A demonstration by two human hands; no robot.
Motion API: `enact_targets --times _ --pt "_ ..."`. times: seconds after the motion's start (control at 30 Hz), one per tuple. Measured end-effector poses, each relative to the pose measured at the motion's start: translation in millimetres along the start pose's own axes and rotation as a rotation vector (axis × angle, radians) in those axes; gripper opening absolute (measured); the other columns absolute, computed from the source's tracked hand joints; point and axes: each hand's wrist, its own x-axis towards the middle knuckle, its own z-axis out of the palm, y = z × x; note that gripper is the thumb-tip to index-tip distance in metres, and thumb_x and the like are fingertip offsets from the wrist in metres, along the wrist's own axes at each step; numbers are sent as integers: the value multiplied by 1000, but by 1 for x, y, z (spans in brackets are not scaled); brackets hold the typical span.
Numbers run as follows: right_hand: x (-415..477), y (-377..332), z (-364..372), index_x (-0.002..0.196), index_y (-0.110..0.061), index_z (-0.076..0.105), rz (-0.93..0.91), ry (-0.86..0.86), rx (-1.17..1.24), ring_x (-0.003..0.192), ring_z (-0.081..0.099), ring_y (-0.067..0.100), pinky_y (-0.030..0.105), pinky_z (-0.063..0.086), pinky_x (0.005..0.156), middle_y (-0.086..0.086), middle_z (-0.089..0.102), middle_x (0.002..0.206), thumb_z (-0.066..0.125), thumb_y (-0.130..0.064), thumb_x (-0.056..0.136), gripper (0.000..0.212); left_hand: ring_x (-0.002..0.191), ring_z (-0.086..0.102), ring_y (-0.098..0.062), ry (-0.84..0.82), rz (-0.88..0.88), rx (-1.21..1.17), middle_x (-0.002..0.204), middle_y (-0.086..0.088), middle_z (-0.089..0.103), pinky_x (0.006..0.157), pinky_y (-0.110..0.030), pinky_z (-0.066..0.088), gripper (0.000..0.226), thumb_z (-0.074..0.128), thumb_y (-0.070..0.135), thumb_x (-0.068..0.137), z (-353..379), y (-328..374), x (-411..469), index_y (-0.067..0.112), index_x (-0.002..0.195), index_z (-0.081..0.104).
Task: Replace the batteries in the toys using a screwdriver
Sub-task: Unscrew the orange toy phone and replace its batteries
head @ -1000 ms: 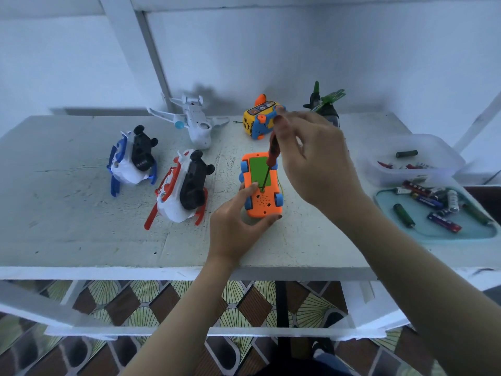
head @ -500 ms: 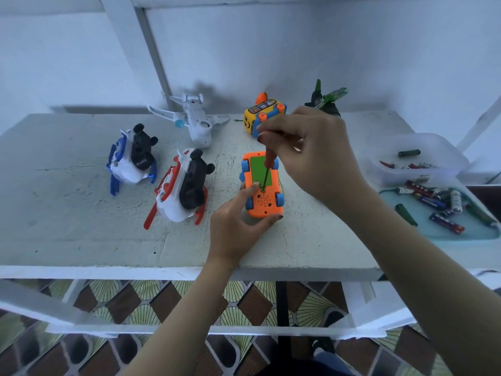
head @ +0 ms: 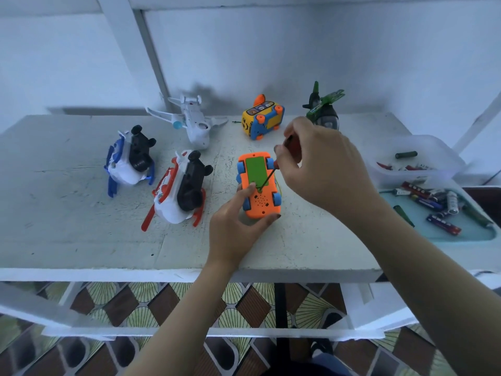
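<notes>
Centre frame — unscrewing being done, likely: screwdriver [head: 267, 177] being pinched by right hand [head: 322, 169], orange car [head: 261, 204] being gripped by left hand [head: 234, 229] — steady tip pressure needed next.

The single head-worn camera is looking forward and down from close above the surface [head: 81, 240], taking in the wall [head: 271, 50] behind and tiled floor [head: 244, 302] beneath.
</notes>
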Motion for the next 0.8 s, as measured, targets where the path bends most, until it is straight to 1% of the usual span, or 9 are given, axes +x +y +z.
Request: enact_targets --times 0.17,0.23,0.37,0.43,0.5,0.57,0.67,0.73,0.8 --pt "-5 8 -4 99 -14 57 20 -47 70 53 41 5 17 30 50 -10 49 66 55 -30 92 17 93 68 -15 1 -148 -44 119 -3 69 77 -33 57 69 82 47 70 6 17 -11 17 128 60" --pt "-4 12 -4 94 -15 57 46 -49 121 51 42 3 15 30 50 -13 48 62 57 -28 90 14 80 67 -17 27 -107 26 108 -3 72 69 -29 55 57 81 37 75 8 24 -18 15 124 63" --pt "3 22 -5 88 -15 56 70 -58 189 56 49 9 25 41 55 0 64 73 57 -27 88 12 64 66 -19 88 55 170 84 -5 75 56 -25 53 40 62 36 84 4 27 -28 7 109 72" --pt "6 25 -6 89 -15 56 70 -86 194 59 50 13 28 42 58 2 64 76 57 -27 88 12 68 65 -15 116 105 166 85 -4 73 60 -26 55 34 61 30 87 -1 20 -26 4 106 71" --pt "7 27 -7 90 -15 56 67 -108 187 61 49 14 28 40 57 2 63 78 56 -26 89 12 80 56 -13 157 118 146 91 -7 66 75 -15 47 32 63 26 85 -7 13 -18 4 107 70" --pt "8 28 -9 90 -16 55 61 -131 187 61 47 11 26 38 56 2 65 81 56 -26 89 10 100 46 -12 144 80 125 107 -11 56 89 -14 39 47 70 27 77 -17 10 -5 6 118 63" --pt "9 29 -14 92 -16 57 62 -173 206 63 49 8 25 40 59 0 65 82 58 -26 90 11 135 34 -18 -102 -81 -22 142 -9 39 112 -28 29 92 77 30 64 -29 -5 21 14 145 36" --pt "8 30 -17 93 -15 57 83 -206 194 61 48 5 23 36 56 -5 59 75 57 -30 92 15 141 30 -18 -221 -189 -145 150 -4 34 113 -30 28 103 77 33 62 -33 -7 32 18 150 25" --pt "7 32 -19 96 -15 56 114 -231 197 58 47 6 22 34 54 -7 55 70 52 -33 95 18 128 47 -14 -309 -288 -253 136 6 44 99 -18 43 100 81 16 66 -32 -2 39 18 150 27"
